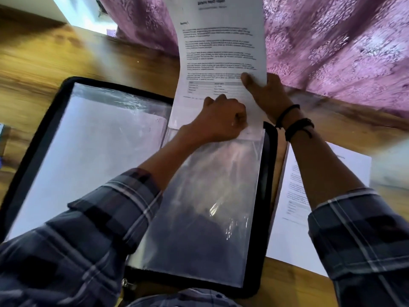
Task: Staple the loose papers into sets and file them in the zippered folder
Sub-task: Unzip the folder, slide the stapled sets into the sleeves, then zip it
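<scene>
Left hand: the left hand [223, 116] is balled up, knuckles up, over the bottom of the printed paper [221, 41], right at the mouth of the clear sleeve [210, 207]; the forearm reaches in across the folder's right half.
Left grip: the fingers are curled tight, but their tips are hidden under the hand, so I cannot tell whether they pinch the sleeve's lip, the paper, or nothing.
Right hand: the right hand [265, 94] holds the paper by its lower right edge, thumb pressed on the printed face and fingers behind it; dark bands [296, 125] circle the wrist.
Paper: it stands up and curves away from the folder, its bottom edge at the sleeve's top; its upper part is cut off by the frame.
Hard to read: the text is blurred, with only a heading, paragraphs and a small table discernible.
Zippered folder: the zippered folder [44, 134] lies open and flat on the wooden worktop [44, 58], black rim all round.
Folder contents: the left half shows a glossy sleeve over a white sheet [99, 140]; the right sleeve looks see-through.
Loose papers: more printed sheets [292, 196] lie on the worktop just right of the folder, partly under the right forearm.
Behind: a purple cloth [332, 41].
</scene>
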A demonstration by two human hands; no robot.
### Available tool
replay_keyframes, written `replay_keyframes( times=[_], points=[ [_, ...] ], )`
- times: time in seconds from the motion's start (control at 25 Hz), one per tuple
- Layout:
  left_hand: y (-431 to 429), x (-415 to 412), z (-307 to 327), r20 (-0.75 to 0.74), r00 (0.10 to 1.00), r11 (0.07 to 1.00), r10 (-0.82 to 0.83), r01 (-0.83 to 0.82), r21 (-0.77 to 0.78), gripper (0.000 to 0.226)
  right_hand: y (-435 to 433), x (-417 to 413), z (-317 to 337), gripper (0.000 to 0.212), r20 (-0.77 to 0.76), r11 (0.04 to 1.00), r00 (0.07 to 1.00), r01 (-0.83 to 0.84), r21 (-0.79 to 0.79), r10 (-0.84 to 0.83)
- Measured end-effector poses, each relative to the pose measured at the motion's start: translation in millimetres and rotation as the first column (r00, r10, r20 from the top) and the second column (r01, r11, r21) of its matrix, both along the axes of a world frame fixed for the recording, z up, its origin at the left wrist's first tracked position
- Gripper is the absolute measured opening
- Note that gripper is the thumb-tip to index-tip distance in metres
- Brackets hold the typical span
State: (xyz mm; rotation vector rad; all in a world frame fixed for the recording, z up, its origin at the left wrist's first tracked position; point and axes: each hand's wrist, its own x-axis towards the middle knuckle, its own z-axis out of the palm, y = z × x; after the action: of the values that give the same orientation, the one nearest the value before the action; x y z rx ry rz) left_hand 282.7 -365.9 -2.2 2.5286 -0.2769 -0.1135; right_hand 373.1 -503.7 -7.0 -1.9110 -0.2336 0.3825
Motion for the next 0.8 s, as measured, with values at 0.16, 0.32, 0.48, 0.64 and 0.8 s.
replay_keyframes(
  times=[0.16,0.32,0.48,0.64,0.8],
  points=[
    [-11.8,-3.5,-14.0,0.032,0.999,0.999,0.023,-0.024,0.039,0.015,-19.4,-5.1,-2.8,0.029,-0.264,0.982,0.947,-0.159,0.102,0.181],
    [-8.1,-10.0,-15.0,0.078,0.997,0.999,0.021,-0.023,0.025,0.017,-24.1,-0.4,-1.6,0.063,-0.227,0.993,0.968,-0.097,0.07,0.11],
    [26.9,-19.1,-14.4,0.099,0.994,0.982,0.05,-0.067,0.177,0.032,-34.3,12.4,7.5,0.037,-0.279,0.956,0.93,-0.277,-0.098,0.24],
    [89.1,-36.0,-33.1,0.236,0.956,0.965,0.173,-0.213,0.155,0.028,-37.5,14.8,1.9,0.052,-0.174,0.99,0.979,-0.117,-0.077,0.102],
    [97.8,-38.8,-50.1,0.284,0.927,0.958,0.243,-0.276,0.081,0.016,-29.8,14.7,5.6,0.041,-0.246,0.938,0.942,-0.282,-0.2,0.231]
  ],
)
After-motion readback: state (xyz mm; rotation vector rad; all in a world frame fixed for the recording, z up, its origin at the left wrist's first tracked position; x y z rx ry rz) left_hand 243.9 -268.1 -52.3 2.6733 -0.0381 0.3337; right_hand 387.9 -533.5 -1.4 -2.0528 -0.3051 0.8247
